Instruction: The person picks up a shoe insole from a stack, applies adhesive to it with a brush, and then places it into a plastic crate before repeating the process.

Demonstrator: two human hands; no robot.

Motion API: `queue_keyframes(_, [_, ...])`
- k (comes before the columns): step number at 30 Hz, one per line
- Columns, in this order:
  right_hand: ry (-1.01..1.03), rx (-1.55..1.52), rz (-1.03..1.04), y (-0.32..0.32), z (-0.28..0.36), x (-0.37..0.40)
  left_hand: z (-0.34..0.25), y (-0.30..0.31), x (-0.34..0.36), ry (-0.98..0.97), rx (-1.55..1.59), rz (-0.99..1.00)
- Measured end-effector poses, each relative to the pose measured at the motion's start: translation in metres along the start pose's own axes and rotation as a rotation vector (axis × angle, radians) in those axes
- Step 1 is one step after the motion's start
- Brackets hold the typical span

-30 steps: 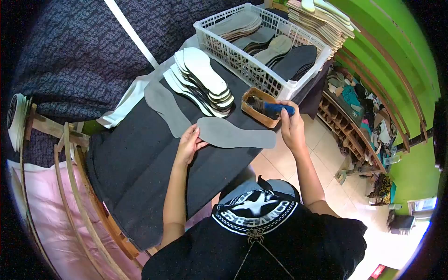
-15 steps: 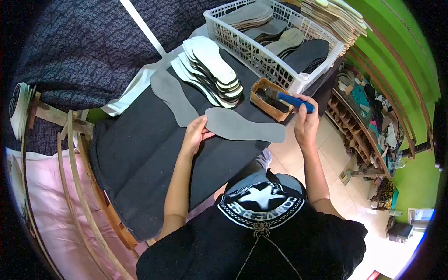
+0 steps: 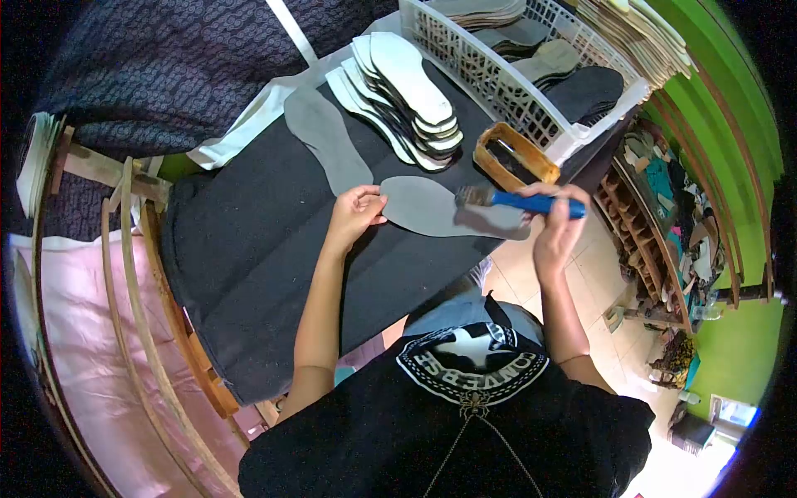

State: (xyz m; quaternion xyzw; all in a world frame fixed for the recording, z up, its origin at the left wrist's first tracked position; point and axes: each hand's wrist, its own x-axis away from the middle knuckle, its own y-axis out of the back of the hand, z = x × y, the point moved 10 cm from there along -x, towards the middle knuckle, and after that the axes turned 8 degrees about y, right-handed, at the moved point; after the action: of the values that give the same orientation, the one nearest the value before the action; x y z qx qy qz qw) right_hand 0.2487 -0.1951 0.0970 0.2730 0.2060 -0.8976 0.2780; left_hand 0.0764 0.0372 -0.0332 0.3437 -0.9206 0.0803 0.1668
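With my left hand [image 3: 357,217] I pinch the toe end of a grey insole [image 3: 419,209] at its edge, over the dark-covered table. My right hand [image 3: 560,228] grips a blue-handled brush [image 3: 531,202], its bristles over the middle of that insole. Behind the left hand lies a second grey insole [image 3: 325,137]. A pile of white and black insoles [image 3: 403,91] sits farther back. Just beyond the brush is an open tan container [image 3: 540,163] with dark residue inside.
At the back right stands a white plastic basket [image 3: 477,70] holding stacks of insoles. More insole sheets [image 3: 635,37] are piled behind it. Wooden rails [image 3: 137,324] border the left side, and a cluttered shelf [image 3: 635,216] stands to the right.
The brush has come out of the tan container and moved left, over the grey insole. My left hand keeps its hold on the insole's edge. The whole view has shifted slightly.
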Motion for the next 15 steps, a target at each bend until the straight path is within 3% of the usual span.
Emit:
queue_keyframes(5, [-0.171,0.158,0.288,-0.067,-0.036,0.019,0.000,0.007,0.002,0.016,0.000,0.041])
queue_keyframes(10, [0.119,0.216,0.375,-0.119,-0.032,0.016,-0.001,0.005,0.000,0.023,-0.021,0.017])
queue_keyframes(15, [0.271,0.264,0.535,-0.136,-0.028,0.023,0.000,0.010,-0.004,-0.035,-0.050,-0.022])
